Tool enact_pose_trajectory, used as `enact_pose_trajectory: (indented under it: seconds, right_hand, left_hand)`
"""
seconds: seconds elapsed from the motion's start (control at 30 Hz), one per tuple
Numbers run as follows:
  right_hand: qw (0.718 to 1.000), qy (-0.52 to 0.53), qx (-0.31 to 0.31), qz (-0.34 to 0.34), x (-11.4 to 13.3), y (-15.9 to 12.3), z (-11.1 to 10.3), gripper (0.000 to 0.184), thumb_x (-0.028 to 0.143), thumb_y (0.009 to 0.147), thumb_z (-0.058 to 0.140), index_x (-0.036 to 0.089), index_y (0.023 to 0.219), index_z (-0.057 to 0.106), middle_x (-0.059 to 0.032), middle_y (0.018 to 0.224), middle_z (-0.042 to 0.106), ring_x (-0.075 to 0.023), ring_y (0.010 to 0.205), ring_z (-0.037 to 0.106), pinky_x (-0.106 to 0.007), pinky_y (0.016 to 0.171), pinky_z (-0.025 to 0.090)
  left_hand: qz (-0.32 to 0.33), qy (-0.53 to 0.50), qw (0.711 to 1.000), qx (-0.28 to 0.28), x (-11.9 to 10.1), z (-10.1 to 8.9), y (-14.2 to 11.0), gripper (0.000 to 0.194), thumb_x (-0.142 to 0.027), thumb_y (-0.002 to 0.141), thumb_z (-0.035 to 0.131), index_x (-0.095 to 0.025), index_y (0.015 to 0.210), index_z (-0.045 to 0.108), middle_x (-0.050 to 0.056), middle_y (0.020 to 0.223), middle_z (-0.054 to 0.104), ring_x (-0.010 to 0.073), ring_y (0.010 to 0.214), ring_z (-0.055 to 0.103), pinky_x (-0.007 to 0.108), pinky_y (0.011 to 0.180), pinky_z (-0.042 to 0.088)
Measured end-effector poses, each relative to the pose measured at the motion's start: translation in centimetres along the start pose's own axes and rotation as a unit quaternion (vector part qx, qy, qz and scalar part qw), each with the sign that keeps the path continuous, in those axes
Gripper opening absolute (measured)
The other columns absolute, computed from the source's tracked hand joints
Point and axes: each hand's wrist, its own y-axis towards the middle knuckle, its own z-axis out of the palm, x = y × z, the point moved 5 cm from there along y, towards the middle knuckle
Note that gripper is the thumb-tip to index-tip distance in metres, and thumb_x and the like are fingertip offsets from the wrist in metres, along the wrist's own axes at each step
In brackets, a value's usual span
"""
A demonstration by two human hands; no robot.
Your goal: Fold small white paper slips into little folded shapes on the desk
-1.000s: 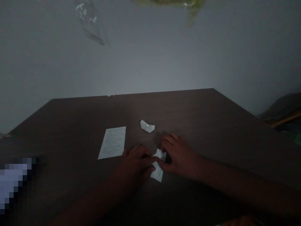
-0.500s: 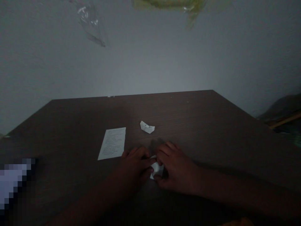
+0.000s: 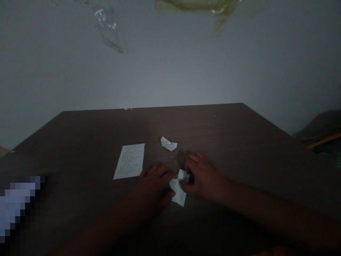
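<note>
A small printed piece of paper [image 3: 178,195] with folds lies on the table between my two hands. Its far end is bent up into a raised flap. My left hand [image 3: 156,185] grips the paper's left edge, with the thumb and index finger on it. From the right, my right hand [image 3: 204,175] has its thumb on the paper and its curled fingers by the raised flap. Beyond the hands rests a small folded paper piece [image 3: 168,144], shaped like a boat. A flat sheet with printed lines [image 3: 130,161] lies beside my left hand's fingertips.
The dark brown table [image 3: 226,138] reaches back to a grey wall [image 3: 170,71]. At the left edge is a pale, pixelated object [image 3: 18,202]. Clear plastic [image 3: 108,30] and yellowish tape [image 3: 197,5] are on the wall. Dim items stand past the table's right side.
My right hand has moved up and away from my left hand. More of the paper now shows, its near part lying flatter and its far end raised. The view has shifted slightly.
</note>
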Motion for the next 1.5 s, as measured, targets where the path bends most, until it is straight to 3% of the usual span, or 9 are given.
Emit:
enact_pose_trajectory:
  seconds: [0.23,0.43,0.6,0.93,1.07,1.2,1.33,1.5]
  right_hand:
    - [0.999,-0.023,-0.023,0.036,-3.0,2.0,-0.3,0.027,0.025,0.085,0.080,0.022,0.082,0.054,-0.0058,0.099,0.065,-0.0267,0.100,0.059,-0.041,0.088,0.046]
    - [0.999,-0.003,-0.034,0.012,-1.9,1.3,-0.7,0.025,0.023,0.085,0.078,0.022,0.084,0.053,-0.0053,0.101,0.064,-0.0257,0.100,0.059,-0.040,0.088,0.045]
    - [1.000,0.004,-0.003,-0.020,-0.3,0.2,-0.4,0.026,0.027,0.083,0.082,0.021,0.088,0.057,-0.0054,0.102,0.063,-0.0265,0.102,0.058,-0.040,0.087,0.043]
    - [0.999,-0.002,-0.007,0.045,-3.3,1.5,-0.4,0.014,0.023,0.091,0.076,0.019,0.091,0.062,-0.0070,0.102,0.066,-0.0255,0.100,0.061,-0.040,0.088,0.045]
    - [0.999,0.034,0.005,-0.002,-2.2,0.8,-0.6,0.009,0.025,0.096,0.074,0.019,0.101,0.069,-0.0087,0.111,0.069,-0.0272,0.109,0.062,-0.045,0.097,0.047]
    - [0.996,0.085,0.025,-0.023,-1.6,0.3,-0.6,0.012,0.023,0.091,0.080,0.020,0.099,0.072,-0.0075,0.108,0.070,-0.0274,0.108,0.065,-0.044,0.096,0.049]
    - [0.985,0.167,0.032,0.020,-2.2,0.2,-0.4,0.011,0.019,0.087,0.079,0.020,0.091,0.069,-0.0047,0.097,0.070,-0.0243,0.097,0.067,-0.039,0.087,0.051]
    - [0.944,0.305,0.075,0.097,-3.0,0.0,0.3,0.010,0.026,0.087,0.074,0.022,0.086,0.064,-0.0003,0.081,0.068,-0.0202,0.077,0.065,-0.034,0.072,0.051]
  left_hand:
    - [-0.006,-0.004,1.000,0.021,-0.2,-0.2,0.2,0.044,-0.011,0.092,0.070,-0.026,0.134,0.069,0.007,0.135,0.070,0.0337,0.126,0.065,0.057,0.106,0.049]
    - [0.021,0.005,1.000,-0.014,-0.5,-0.6,-0.1,0.042,-0.011,0.092,0.067,-0.026,0.131,0.072,0.007,0.129,0.071,0.0330,0.120,0.067,0.053,0.102,0.052]
    - [0.031,-0.002,0.999,-0.015,-0.3,-0.4,-0.1,0.044,-0.011,0.090,0.069,-0.027,0.131,0.071,0.006,0.126,0.072,0.0314,0.117,0.068,0.049,0.099,0.053]
    - [0.035,-0.015,0.999,-0.021,0.1,-0.2,-0.3,0.044,-0.009,0.093,0.067,-0.027,0.133,0.070,0.006,0.132,0.071,0.0323,0.123,0.067,0.053,0.103,0.051]
    - [0.053,-0.022,0.997,-0.052,0.7,0.4,-0.5,0.043,-0.013,0.092,0.068,-0.026,0.134,0.066,0.008,0.132,0.071,0.0312,0.122,0.066,0.052,0.105,0.051]
    - [0.031,-0.026,0.998,-0.053,0.5,0.4,-0.4,0.052,-0.011,0.089,0.073,-0.024,0.138,0.062,0.009,0.135,0.069,0.0330,0.126,0.064,0.055,0.107,0.049]
    - [0.030,-0.031,0.998,-0.043,-0.2,0.1,-0.4,0.052,-0.013,0.088,0.076,-0.025,0.137,0.062,0.008,0.133,0.069,0.0322,0.124,0.064,0.053,0.106,0.051]
    - [0.017,-0.038,0.997,-0.062,-0.1,0.2,-0.5,0.054,-0.016,0.089,0.077,-0.023,0.140,0.060,0.009,0.138,0.068,0.0326,0.129,0.064,0.054,0.112,0.050]
